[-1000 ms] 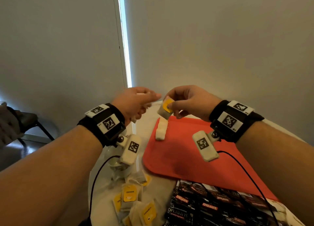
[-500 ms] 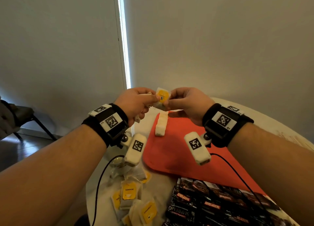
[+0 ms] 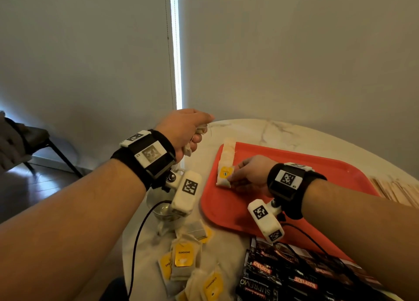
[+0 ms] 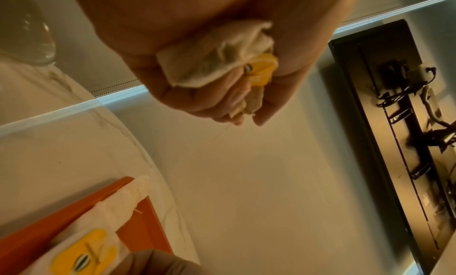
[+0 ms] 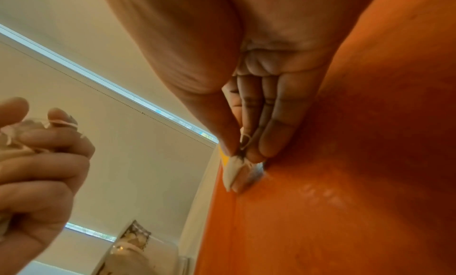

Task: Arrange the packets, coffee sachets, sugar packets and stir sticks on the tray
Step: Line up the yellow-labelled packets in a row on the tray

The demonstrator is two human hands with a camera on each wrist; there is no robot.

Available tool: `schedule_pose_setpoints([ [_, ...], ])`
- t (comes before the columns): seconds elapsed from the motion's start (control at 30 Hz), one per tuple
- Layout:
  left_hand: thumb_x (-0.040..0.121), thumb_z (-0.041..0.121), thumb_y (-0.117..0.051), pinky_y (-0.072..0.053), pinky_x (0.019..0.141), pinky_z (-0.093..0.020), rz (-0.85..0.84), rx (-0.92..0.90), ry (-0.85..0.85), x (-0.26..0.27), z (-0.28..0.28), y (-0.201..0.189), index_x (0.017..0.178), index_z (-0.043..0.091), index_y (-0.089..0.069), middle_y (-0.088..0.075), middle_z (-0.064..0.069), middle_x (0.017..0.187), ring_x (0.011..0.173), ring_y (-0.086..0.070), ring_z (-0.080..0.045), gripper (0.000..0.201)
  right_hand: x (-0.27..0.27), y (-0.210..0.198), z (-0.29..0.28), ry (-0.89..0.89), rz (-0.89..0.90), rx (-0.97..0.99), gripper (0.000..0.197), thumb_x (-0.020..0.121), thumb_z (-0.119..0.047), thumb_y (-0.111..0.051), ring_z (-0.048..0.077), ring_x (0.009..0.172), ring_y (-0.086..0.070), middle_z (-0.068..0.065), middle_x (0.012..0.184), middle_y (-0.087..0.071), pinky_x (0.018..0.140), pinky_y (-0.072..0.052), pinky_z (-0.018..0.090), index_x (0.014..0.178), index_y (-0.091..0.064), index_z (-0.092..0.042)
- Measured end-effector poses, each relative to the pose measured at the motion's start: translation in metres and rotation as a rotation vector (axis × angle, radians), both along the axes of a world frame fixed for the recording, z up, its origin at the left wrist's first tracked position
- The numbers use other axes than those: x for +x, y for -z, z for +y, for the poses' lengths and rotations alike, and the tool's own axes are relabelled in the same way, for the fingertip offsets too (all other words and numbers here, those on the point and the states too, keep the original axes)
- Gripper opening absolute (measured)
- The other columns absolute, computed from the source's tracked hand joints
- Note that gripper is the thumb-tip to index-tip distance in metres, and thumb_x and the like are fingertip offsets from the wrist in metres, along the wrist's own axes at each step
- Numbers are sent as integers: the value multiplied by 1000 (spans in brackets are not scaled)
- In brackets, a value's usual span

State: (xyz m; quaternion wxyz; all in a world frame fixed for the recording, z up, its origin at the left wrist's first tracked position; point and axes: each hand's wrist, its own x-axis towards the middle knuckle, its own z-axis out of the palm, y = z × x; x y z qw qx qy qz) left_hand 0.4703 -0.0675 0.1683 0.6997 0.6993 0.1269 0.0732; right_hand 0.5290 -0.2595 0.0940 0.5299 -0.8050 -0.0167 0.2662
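A red tray [image 3: 317, 169] lies on the round marble table [image 3: 272, 130]. Along the tray's left edge runs a row of white tea bags [image 3: 226, 153]. At the row's near end my right hand [image 3: 235, 176] pinches a tea bag with a yellow tag [image 3: 225, 175] and holds it down on the tray [image 5: 370, 181]; thumb and fingertips [image 5: 256, 154] squeeze its edge [image 5: 231, 174]. My left hand [image 3: 192, 133] hovers left of the tray, fingers curled round a bunch of crumpled tea bags [image 4: 217, 60]. Part of the row [image 4: 118, 209] shows in the left wrist view.
Loose yellow-tagged tea bags [image 3: 184, 255] lie at the table's near left edge. Black coffee sachets [image 3: 294, 273] are piled in front of the tray. Wooden stir sticks [image 3: 394, 187] lie right of it. A clear glass [image 3: 162, 207] stands under my left wrist. A chair [image 3: 27, 142] is at far left.
My right hand took a tea bag from the left hand up in the air and brought it down onto the tray at the near end of the row. The left hand stayed raised.
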Motion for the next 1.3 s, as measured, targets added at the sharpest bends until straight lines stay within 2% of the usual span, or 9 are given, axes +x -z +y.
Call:
schedule_pose_setpoints([
  [0.2, 95, 27, -74, -35, 39, -19, 17, -17, 3, 2, 0, 1, 95, 16, -67, -56, 1, 71, 48, -42, -6, 13, 4, 2, 7, 7, 18, -6, 16, 84, 7, -77, 25, 62, -70, 21, 77, -72, 58, -60, 32, 76, -65, 0],
  [0.43, 98, 38, -66, -33, 37, -18, 126, -190, 48, 1, -5, 3, 99, 15, -66, -55, -1, 75, 46, -41, -8, 23, 3, -1, 9, 27, 9, -72, 16, 86, -6, -80, 24, 67, -68, 20, 87, -73, 67, -60, 35, 82, -66, -1],
  [0.53, 100, 40, -58, -33, 37, -18, 174, -405, 69, -4, -13, 0, 101, 14, -62, -54, -2, 74, 48, -42, -9, 26, 0, -15, 6, 82, -187, -122, 25, 86, -24, -82, 22, 71, -67, 15, 93, -73, 60, -56, 33, 90, -66, -6],
  [0.63, 98, 42, -55, -31, 45, -17, 204, -537, 47, -8, -21, -4, 93, 14, -60, -51, -2, 71, 50, -41, -10, 28, -13, -46, 0, 145, -450, 80, 32, 87, -36, -78, 16, 71, -63, 4, 85, -69, 59, -52, 31, 97, -69, -7],
  [0.8, 98, 42, -55, -44, 39, -21, 168, -671, -19, -15, -43, -11, 99, 6, -60, -58, -4, 62, 43, -53, -15, 36, -58, -88, -9, -157, -659, 181, 38, 77, -50, -84, 14, 69, -65, -2, 81, -69, 60, -57, 31, 89, -68, -18],
  [0.9, 100, 41, -49, -53, 50, -25, 134, -666, 43, -24, -57, -12, 87, 3, -63, -63, -9, 61, 49, -64, -23, 43, -71, -87, -9, -215, -679, 100, 29, 79, -35, -87, 14, 69, -68, 0, 84, -70, 63, -63, 35, 92, -67, -17],
  [1.07, 85, 26, -61, -56, 89, -44, 78, -662, -47, -27, -67, -13, 120, 2, -62, -64, -13, 111, 100, -66, -29, 43, -70, -80, -21, -158, -636, 151, 15, 87, -23, -79, 21, 74, -73, 5, 83, -74, 67, -64, 36, 93, -70, -13],
  [1.17, 86, 14, -60, -61, 83, -47, 49, -642, -129, -26, -65, -10, 117, -2, -63, -70, -18, 114, 96, -72, -31, 35, -68, -81, -28, -109, -464, 289, 7, 89, -10, -74, 20, 75, -72, 17, 93, -76, 65, -61, 37, 93, -69, -10],
  [1.3, 92, 7, -56, -46, 49, -27, 20, -478, -251, -21, -56, -5, 86, 7, -61, -57, -8, 77, 58, -54, -15, 7, -60, -82, -35, -12, -399, 420, 10, 90, -8, -71, 17, 77, -69, 21, 104, -75, 67, -60, 36, 100, -69, -8],
])
